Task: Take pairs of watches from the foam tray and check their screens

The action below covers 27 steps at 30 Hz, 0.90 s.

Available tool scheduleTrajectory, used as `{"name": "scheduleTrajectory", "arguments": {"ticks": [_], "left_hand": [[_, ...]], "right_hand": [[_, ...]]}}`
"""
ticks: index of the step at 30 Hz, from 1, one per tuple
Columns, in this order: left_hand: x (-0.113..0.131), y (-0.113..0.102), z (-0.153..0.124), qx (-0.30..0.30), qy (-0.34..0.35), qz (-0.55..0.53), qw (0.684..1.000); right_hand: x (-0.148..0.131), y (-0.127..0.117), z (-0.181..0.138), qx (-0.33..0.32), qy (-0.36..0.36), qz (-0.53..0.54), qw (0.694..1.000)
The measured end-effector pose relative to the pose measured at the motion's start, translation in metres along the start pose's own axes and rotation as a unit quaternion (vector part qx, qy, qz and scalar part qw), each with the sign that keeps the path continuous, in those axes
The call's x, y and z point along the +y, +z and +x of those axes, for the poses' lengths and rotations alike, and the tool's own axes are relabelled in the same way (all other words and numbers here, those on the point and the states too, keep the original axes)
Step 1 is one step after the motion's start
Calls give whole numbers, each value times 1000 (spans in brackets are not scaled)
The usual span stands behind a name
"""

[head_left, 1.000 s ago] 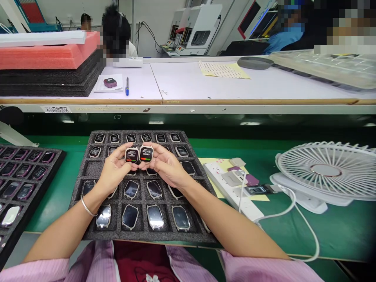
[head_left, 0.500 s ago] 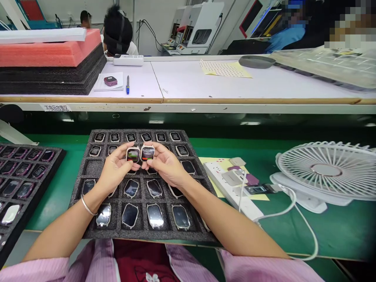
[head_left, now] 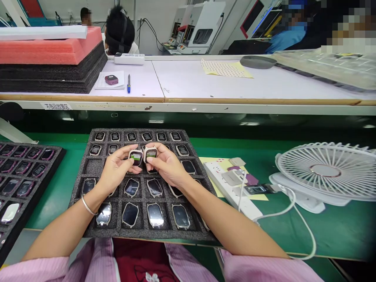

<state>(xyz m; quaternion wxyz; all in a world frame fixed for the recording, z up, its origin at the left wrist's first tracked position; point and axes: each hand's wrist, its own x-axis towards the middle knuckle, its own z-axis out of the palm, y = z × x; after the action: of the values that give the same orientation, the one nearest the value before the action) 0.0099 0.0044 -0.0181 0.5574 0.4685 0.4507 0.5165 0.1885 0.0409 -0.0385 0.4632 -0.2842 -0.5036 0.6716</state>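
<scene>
My left hand [head_left: 116,169] pinches a small watch body [head_left: 135,157] with a lit green screen. My right hand [head_left: 166,164] grips a second watch body [head_left: 150,153], its screen also lit green, right beside the first. Both are held low over the middle of a black foam tray [head_left: 91,166] whose pockets hold several more watch bodies, lit ones in the far rows and dark ones in the near rows. A thin bangle sits on my left wrist.
A second black tray [head_left: 35,188] of watch bodies lies at the left. To the right are a white power strip [head_left: 232,194] with plugged chargers, yellow sheets and a white fan [head_left: 326,172] lying on the green mat. A raised white shelf [head_left: 205,84] holds foam stacks, a pen and papers. Other people sit beyond it.
Both watch bodies have come down closer to the tray and tilted away. Their screens changed from dark with red and green bars to mostly green.
</scene>
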Motion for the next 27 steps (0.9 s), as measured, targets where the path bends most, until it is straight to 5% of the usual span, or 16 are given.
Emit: {"name": "scheduleTrajectory", "arguments": {"ticks": [27], "left_hand": [[9,5,-4,18,44,-42,998]], "right_hand": [[-3,10,6,23,-28,21,999]]}}
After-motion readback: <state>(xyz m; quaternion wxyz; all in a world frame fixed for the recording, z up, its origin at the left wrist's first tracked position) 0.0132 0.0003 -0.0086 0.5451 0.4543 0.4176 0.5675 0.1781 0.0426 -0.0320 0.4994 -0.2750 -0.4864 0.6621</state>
